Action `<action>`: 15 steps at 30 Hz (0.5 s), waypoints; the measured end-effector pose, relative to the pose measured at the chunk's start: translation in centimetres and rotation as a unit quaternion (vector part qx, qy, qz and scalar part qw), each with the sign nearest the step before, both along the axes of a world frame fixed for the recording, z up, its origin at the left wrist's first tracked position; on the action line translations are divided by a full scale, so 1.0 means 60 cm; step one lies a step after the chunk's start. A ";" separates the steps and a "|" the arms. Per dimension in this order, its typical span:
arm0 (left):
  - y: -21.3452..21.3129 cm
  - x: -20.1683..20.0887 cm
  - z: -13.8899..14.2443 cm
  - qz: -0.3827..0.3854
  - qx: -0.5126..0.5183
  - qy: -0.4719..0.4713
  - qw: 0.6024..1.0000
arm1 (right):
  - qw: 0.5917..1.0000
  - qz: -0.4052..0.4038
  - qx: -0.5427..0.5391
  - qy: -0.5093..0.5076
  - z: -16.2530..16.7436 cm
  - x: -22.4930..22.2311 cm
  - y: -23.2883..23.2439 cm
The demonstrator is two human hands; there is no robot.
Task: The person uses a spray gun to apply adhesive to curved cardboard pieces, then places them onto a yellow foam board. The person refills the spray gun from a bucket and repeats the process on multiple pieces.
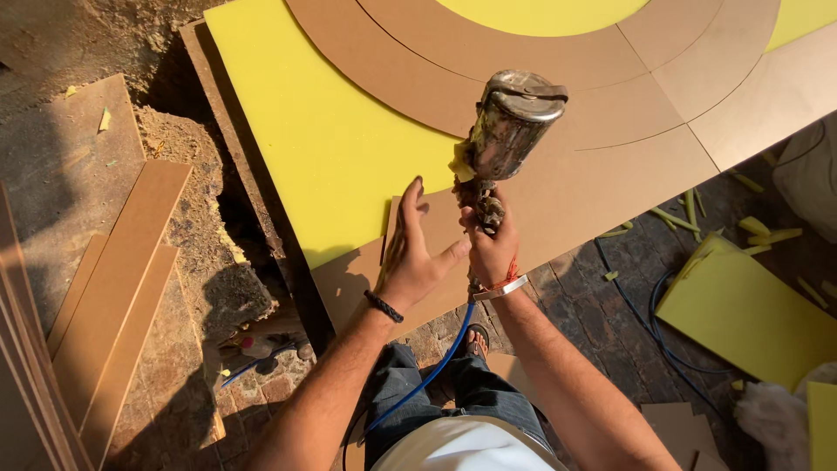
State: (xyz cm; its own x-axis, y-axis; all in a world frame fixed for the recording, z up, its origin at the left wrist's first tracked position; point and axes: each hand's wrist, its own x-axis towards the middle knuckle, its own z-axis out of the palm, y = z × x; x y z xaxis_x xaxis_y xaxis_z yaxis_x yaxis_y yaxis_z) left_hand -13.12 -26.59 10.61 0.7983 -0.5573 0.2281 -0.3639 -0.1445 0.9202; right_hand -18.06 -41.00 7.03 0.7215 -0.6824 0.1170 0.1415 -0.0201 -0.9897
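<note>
This is a rough open-air workshop, likely for furniture or upholstery work. A big yellow foam sheet lies under curved brown board pieces on a low bench, and board strips are stacked at the left. Foam offcuts and a blue hose litter the brick paving at the right, with bare dirt far left.
</note>
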 end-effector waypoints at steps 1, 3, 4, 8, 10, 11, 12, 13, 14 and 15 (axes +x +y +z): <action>0.001 -0.045 -0.041 -0.080 0.070 0.174 0.979 | 0.999 -0.022 -0.026 0.019 0.000 -0.007 -0.044; 0.018 -0.123 -0.124 -0.252 0.157 0.457 0.838 | 0.998 -0.045 -0.039 0.037 0.006 -0.023 -0.135; 0.039 -0.158 -0.159 -0.338 0.120 0.550 0.754 | 0.998 -0.046 -0.028 0.035 0.012 -0.028 -0.176; 0.151 -0.177 -0.235 -0.261 0.293 0.401 0.827 | 0.993 -0.052 -0.005 0.102 0.041 -0.060 -0.299; 0.213 -0.157 -0.233 -0.170 0.293 0.413 0.845 | 0.991 -0.038 0.007 0.132 0.045 -0.073 -0.326; 0.235 -0.146 -0.225 -0.161 0.253 0.388 0.872 | 0.990 -0.029 0.020 0.136 0.046 -0.078 -0.335; 0.245 -0.140 -0.216 -0.152 0.212 0.362 0.895 | 0.989 -0.019 0.031 0.142 0.047 -0.082 -0.342; 0.246 -0.137 -0.207 -0.127 0.229 0.350 0.899 | 0.991 -0.019 0.035 0.131 0.047 -0.083 -0.347; 0.247 -0.134 -0.195 -0.102 0.246 0.337 0.903 | 0.992 -0.017 0.038 0.121 0.047 -0.081 -0.351; 0.241 -0.134 -0.184 -0.076 0.263 0.323 0.906 | 0.993 -0.015 0.041 0.108 0.047 -0.077 -0.355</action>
State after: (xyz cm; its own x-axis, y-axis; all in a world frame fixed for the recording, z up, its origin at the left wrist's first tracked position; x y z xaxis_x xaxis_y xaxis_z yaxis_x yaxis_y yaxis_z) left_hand -21.16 -12.11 -0.42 0.5757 -0.5686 -0.5876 0.1729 -0.6177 0.7671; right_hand -22.66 -62.32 9.86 0.7023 -0.7054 -0.0956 -0.0746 0.0607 -0.9954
